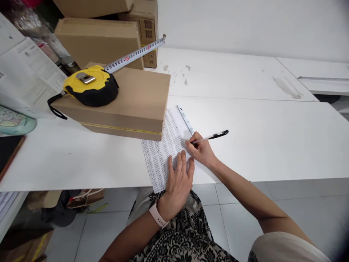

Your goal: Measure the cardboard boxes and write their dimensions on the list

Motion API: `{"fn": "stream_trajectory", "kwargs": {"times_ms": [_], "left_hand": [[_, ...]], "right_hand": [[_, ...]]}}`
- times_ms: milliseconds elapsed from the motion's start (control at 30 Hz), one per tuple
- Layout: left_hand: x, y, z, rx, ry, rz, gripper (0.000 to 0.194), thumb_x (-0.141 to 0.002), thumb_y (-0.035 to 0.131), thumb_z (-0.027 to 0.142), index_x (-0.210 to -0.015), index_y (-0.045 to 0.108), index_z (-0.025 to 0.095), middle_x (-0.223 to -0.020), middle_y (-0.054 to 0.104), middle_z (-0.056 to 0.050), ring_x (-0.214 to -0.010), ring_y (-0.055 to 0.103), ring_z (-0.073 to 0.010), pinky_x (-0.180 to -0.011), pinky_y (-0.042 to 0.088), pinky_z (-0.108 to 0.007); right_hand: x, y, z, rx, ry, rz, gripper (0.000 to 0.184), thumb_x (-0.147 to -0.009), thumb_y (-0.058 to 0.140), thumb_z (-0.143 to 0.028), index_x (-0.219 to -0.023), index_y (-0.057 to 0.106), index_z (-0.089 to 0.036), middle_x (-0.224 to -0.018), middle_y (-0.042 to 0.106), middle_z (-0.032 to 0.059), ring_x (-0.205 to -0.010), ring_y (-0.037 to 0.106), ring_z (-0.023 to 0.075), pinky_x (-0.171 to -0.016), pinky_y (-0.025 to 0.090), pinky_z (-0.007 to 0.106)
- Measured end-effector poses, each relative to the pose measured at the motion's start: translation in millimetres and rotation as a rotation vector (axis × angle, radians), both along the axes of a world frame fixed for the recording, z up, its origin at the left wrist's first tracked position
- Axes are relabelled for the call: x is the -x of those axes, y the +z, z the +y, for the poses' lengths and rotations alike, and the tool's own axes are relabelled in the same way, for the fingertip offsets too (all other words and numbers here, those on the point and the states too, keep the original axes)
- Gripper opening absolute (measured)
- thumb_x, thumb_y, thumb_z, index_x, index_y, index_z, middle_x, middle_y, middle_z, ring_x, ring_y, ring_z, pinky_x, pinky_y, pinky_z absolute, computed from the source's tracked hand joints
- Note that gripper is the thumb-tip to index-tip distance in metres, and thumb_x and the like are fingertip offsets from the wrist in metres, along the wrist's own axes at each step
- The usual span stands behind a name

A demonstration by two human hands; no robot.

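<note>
A pen (215, 136) with a clear barrel and black cap end is gripped in my right hand (201, 148), its tip down at the paper. Under both hands lies a sheet of paper (156, 163) covered in columns of small dark writing, blank along its right side. My left hand (180, 174) rests flat on the sheet with fingers spread, a pink band on its wrist. A pale blue printed strip (185, 118), perhaps a ruler, runs from the sheet's top to my right hand. The cardboard box (141, 94) covers the sheet's upper left part.
A yellow and black tape measure (91, 85) sits on that box, its blade (133, 55) extended toward the back. More cardboard boxes (100, 40) stand behind. White printed packages (29, 69) and a teal object (16, 120) are at the left. The white table's front edge (286, 180) runs before me.
</note>
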State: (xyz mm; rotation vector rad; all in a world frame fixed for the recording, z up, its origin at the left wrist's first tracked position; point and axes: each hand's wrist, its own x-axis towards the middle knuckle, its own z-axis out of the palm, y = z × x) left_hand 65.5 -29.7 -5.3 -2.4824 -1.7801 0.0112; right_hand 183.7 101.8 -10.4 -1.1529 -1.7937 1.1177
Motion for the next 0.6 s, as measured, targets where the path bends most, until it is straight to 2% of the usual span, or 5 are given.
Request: {"fn": "stream_trajectory", "kwargs": {"times_ms": [267,600], "left_hand": [[0.4,2.0,0.6,0.001,-0.008,-0.004,0.069,-0.095,0.062,0.036,-0.154,0.044,0.007,-0.162,0.036,-0.029,-0.150,0.038,-0.0422,-0.120,0.031,-0.066],[1.0,1.8,-1.3,-0.007,-0.004,-0.033,0.073,-0.092,0.066,0.033,-0.156,0.041,0.006,-0.163,0.033,-0.029,-0.151,0.035,-0.0423,-0.123,0.025,-0.066]], "right_hand": [[0.7,0.1,-0.2,-0.001,0.006,0.018,0.023,-0.089,0.063,-0.032,-0.075,0.047,-0.024,-0.059,0.039,-0.0080,-0.050,0.034,0.0092,-0.049,0.027,0.026],[1.2,2.0,-0.3,0.006,-0.022,-0.018,0.022,-0.087,0.063,-0.033,-0.075,0.046,-0.024,-0.054,0.040,-0.0084,-0.048,0.035,0.0098,-0.048,0.027,0.027]]}}
